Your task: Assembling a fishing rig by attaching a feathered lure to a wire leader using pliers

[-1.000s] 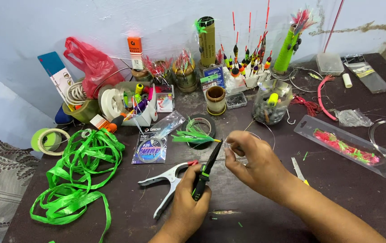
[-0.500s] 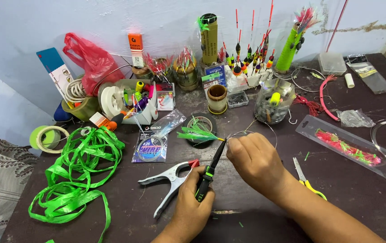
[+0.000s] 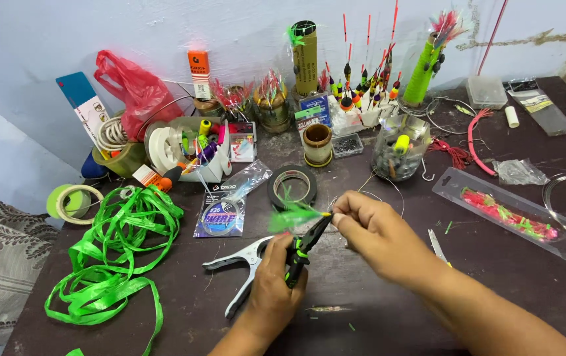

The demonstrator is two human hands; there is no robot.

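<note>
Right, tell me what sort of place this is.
Most likely a home workbench for making fishing tackle. Slim fishing floats stand along the wall, a packet of wire leader lies on the dark table, and the left hand grips pliers pinching a green feathered lure that the right hand works.

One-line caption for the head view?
Left hand grips black pliers clamping a green feathered lure; right hand pinches its wire.

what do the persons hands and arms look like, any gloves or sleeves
Both are bare. The left hand and the right hand wear no gloves, and no rings, watch or bands show. The forearms are uncovered as far as the bottom edge of the picture, so no sleeve is in view. Nothing is taped or strapped to either arm.
</note>
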